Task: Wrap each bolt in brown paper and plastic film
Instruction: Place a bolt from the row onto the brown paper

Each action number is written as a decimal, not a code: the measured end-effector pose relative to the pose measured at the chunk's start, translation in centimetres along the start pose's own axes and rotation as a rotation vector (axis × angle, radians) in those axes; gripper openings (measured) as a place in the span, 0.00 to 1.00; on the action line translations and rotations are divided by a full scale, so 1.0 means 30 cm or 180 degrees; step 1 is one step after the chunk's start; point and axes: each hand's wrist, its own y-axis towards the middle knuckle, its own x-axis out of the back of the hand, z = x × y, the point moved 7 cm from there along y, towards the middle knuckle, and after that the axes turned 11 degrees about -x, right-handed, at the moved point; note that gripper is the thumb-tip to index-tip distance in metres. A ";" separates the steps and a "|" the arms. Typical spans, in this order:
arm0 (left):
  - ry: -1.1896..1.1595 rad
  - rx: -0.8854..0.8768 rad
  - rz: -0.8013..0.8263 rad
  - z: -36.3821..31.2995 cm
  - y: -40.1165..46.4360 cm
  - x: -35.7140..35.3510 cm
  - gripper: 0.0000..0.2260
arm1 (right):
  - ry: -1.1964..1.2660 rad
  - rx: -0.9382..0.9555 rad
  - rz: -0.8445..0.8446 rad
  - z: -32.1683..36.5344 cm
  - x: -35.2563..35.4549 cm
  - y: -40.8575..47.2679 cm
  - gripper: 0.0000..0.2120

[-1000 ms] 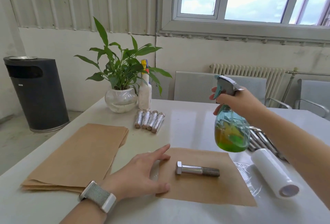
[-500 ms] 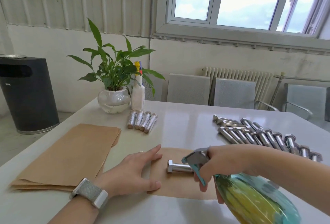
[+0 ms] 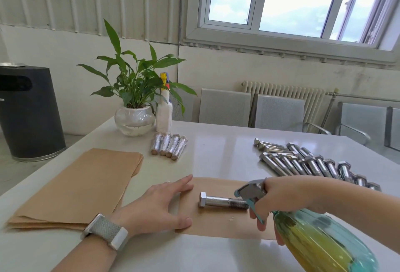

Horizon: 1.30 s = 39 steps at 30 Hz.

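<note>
- Bolt for wrapping lies on its side on a single brown paper sheet near the front edge of the surface, hex head toward the left edge, threaded end toward the right.
- Surface is pale and glossy; a stack of brown paper sheets lies along its left edge.
- Spray bottle, teal with yellow-green liquid, is tilted near the front right corner, its nozzle just beside the bolt's threaded end.
- Potted plant in a round glass bowl stands at the far left corner, with a white bottle just beside it.
- Unwrapped bolts lie in a row toward the right edge.
- Right hand grips the spray bottle, fingers curled on the trigger.
- Left hand lies flat with fingers relaxed, pressing the left end of the single sheet; a watch is on its wrist.
- Four film-wrapped bolts lie side by side in front of the white bottle.
</note>
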 end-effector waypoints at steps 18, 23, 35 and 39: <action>-0.0116 -0.0025 -0.0096 -0.004 -0.002 0.004 0.43 | 0.1702 0.0960 -0.1417 0.002 0.456 -0.017 0.09; -0.0093 -0.0024 -0.0137 -0.005 0.000 0.006 0.43 | 0.2615 0.1471 -0.2010 0.048 0.569 0.120 0.12; 0.0043 -0.0195 -0.0465 -0.020 0.003 0.045 0.31 | 0.2545 0.1151 -0.2388 -0.024 0.506 0.378 0.13; 0.0144 -0.0260 -0.0685 -0.035 0.001 0.065 0.21 | 0.2594 0.1033 -0.2415 -0.071 0.490 0.295 0.37</action>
